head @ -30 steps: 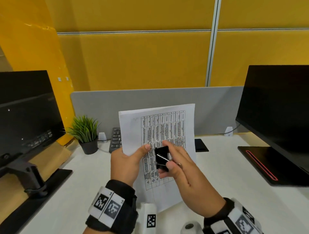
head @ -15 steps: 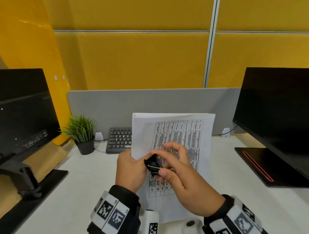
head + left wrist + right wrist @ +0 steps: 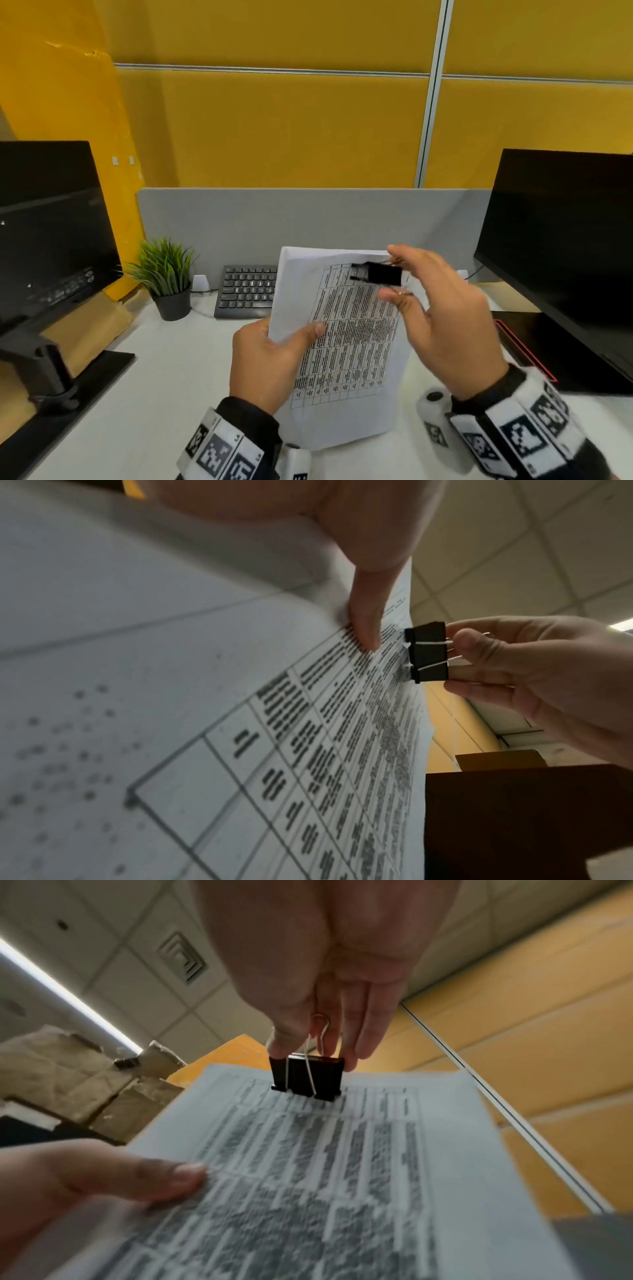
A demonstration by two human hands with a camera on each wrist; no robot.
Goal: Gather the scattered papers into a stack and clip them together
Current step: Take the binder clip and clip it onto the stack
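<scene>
A stack of white papers (image 3: 346, 346) printed with a table is held upright above the desk. My left hand (image 3: 274, 353) grips its left edge, thumb (image 3: 143, 1177) on the front sheet. A black binder clip (image 3: 378, 274) sits over the stack's top edge, near the right corner. My right hand (image 3: 411, 284) pinches the clip's wire handles (image 3: 316, 1039) between thumb and fingers. In the left wrist view the clip (image 3: 428, 651) bites the paper edge beside my left thumb (image 3: 365, 615). In the right wrist view the clip (image 3: 306, 1077) straddles the top edge.
A white desk (image 3: 171, 394) lies under the papers. A keyboard (image 3: 248, 291) and a small potted plant (image 3: 164, 277) stand at the back by a grey divider. A dark monitor (image 3: 51, 219) stands left, another monitor (image 3: 561, 240) right.
My right hand carried the clip from the middle of the sheet up to the stack's top edge. The papers shifted right and tilted a little.
</scene>
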